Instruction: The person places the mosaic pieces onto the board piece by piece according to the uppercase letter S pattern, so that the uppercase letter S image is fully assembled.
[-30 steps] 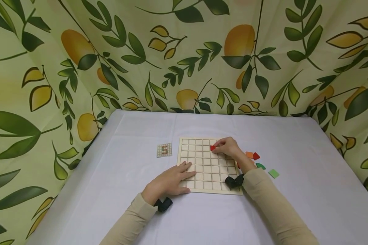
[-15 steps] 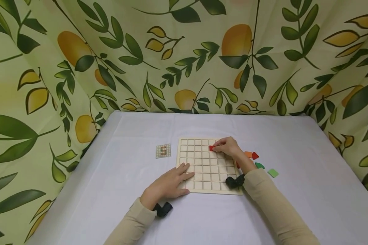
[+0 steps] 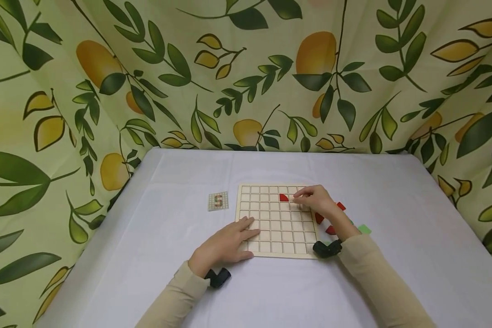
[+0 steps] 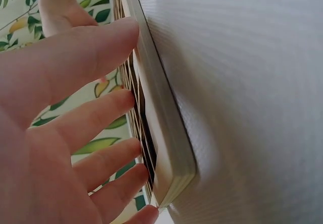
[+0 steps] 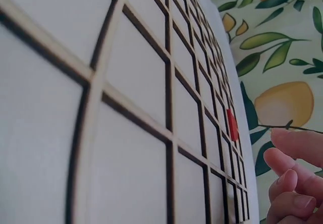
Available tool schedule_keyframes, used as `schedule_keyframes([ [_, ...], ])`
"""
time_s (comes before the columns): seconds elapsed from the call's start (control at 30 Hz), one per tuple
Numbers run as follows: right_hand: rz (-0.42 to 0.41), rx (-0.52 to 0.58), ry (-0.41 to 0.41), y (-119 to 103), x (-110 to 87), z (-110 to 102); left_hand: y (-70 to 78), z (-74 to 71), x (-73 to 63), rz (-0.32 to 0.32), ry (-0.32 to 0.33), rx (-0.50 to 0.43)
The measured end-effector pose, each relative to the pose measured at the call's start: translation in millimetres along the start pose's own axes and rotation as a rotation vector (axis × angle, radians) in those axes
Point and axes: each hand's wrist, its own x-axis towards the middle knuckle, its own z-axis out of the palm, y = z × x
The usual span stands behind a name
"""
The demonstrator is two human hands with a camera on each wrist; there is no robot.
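Observation:
A wooden grid board (image 3: pixel 275 225) lies on the white-covered table. One red tile with a curved side (image 3: pixel 284 197) sits in a cell of its second row from the back; in the right wrist view this red tile (image 5: pixel 232 124) stands slightly proud of the grid. Just right of it, my right hand (image 3: pixel 315 199) hovers over the board with loosely bent fingers, holding nothing. Spread fingers of my left hand (image 3: pixel 227 241) rest on the board's front left part, and the left wrist view shows the thumb (image 4: pixel 113 40) at the board's edge.
Left of the board lies a small card (image 3: pixel 218 201) printed with a grid and a coloured figure. Several loose tiles lie to its right, partly hidden by my right arm: red ones (image 3: pixel 330 230) and a light green square (image 3: pixel 364 229). A patterned curtain (image 3: pixel 246 82) hangs behind the table.
My right hand has let go of the red tile, which stays in its cell, and has moved a little right. The left hand keeps its place on the board.

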Motion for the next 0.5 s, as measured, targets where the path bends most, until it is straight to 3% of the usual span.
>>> schedule_keyframes([
  [0.17,0.025,-0.007,0.006,2.8,-7.4,-8.8,0.2,-1.2,0.7,-0.01,-0.013,-0.019],
  [0.5,-0.002,-0.077,0.055,10.9,-21.4,-22.6,-0.6,0.1,0.4,0.0,-0.005,-0.01],
])
